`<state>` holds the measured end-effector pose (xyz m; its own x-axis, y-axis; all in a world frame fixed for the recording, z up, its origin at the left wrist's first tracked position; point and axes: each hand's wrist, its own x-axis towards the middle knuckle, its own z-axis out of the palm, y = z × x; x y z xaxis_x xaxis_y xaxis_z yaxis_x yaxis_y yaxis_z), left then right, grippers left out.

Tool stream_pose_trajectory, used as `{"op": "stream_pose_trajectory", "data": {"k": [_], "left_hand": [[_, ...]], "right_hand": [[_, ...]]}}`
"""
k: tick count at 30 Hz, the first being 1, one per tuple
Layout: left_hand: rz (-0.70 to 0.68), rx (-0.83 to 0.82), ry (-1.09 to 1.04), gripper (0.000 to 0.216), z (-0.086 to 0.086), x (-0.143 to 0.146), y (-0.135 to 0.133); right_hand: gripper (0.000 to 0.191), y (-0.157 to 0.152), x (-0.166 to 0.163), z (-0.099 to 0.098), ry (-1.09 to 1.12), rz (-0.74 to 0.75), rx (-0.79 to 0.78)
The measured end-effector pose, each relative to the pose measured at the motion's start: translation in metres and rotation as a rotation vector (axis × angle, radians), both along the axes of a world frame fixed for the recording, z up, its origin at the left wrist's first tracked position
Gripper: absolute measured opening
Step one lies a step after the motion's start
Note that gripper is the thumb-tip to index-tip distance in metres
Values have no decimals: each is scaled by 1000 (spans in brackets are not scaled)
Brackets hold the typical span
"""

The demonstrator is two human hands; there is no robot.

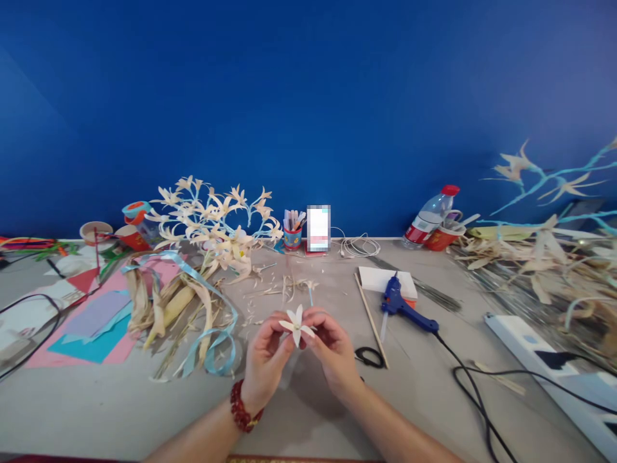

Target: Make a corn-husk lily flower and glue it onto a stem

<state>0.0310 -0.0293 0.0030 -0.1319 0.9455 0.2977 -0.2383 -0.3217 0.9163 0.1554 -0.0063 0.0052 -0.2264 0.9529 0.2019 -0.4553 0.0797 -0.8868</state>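
Observation:
A small cream flower with several pointed petals is held up between my two hands, over the middle of the table. My left hand pinches it from the left, with a red bead bracelet round the wrist. From the other side, the fingers of my right hand are closed on a petal edge. Just beyond the hands lies another small flower on a light blue stem, among pale scraps. Part of the held flower's underside is hidden by my fingers.
Dried corn husks and blue ribbon lie left, before a bunch of husk flowers. To the right are a wooden stick, a blue glue gun with its cord, a power strip and a bottle.

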Motion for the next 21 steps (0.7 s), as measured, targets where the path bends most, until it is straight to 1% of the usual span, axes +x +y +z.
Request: {"op": "stream_pose_trajectory", "data": {"k": [4,9,16,21], "left_hand": [[63,70,121,5,-3,-3,1],[93,126,176,1,-3,-5,0],[97,107,142,1,-1,-3,-1],[94,98,135,3,2,-3,0]], "right_hand": [[15,1,0,-1,20,15,-5],[15,2,-1,-2,60,56,-14],[18,2,-2,-2,57,45,-40],[14,2,0,-4,50,33,10]]}}
